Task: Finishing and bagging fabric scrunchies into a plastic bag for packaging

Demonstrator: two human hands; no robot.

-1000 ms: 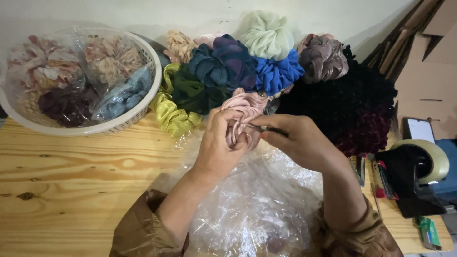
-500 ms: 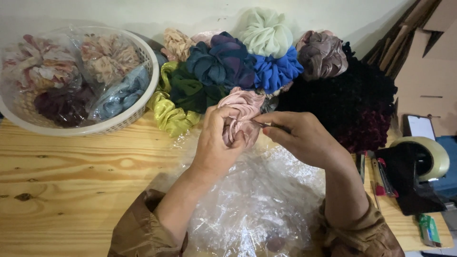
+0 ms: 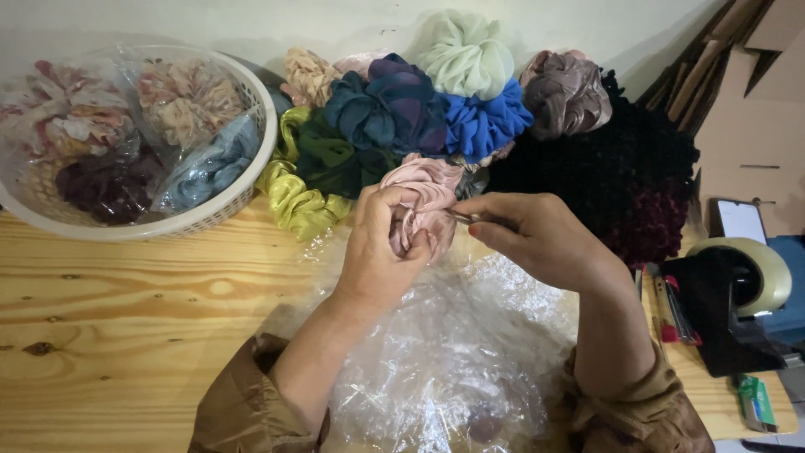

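One dusty-pink gathered satin scrunchie sits near the worktop's back edge, held above one crinkled clear plastic sheet. Left hand grip closed around it, fingers curled into the folds. Right hand grip pinched narrow on one thin metal tool, tip touching the fabric. About nine loose scrunchies piled behind; one white plastic woven basket at back-left corner holds four bagged ones.

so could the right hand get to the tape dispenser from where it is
Probably yes. The tape dispenser sits on the table just right of the right hand, nothing between them, though that hand pinches a thin tool against the pink scrunchie.
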